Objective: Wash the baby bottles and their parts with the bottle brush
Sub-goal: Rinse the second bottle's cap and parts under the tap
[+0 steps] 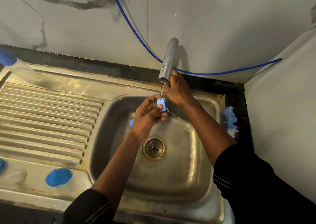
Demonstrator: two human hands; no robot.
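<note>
Landmark: drain [154, 148] in the sink basin [196, 164].

Far left of drain, up by the wall: clear bottle [22, 70] with a blue top, lying tilted on the back ledge.

Left of drain: ribbed draining board [47, 121].

Lower left of drain, on the flat front strip: clear dome-like piece [15, 176], blurred, kind unclear. Just beside it, on the drain side: blue cap [58, 177].

Above drain, a bit left: left hand [147, 117], fingers curled, thumb pressed on a small blue part [161, 105], grasping it right under the water stream [162, 90]. Which part it is, can't tell.

Straight above drain: tap spout [168, 59], water running.

Above and right of drain: right hand [177, 92], up against the spout mouth, fingertips hidden behind it. Clenched round it or just touching, can't tell.

Far right of drain, on the sink's right rim: bottle brush [230, 119], blue-white bristles, well apart from both hands.

On the wall above drain: blue hose [136, 34], passing behind the spout.
</note>
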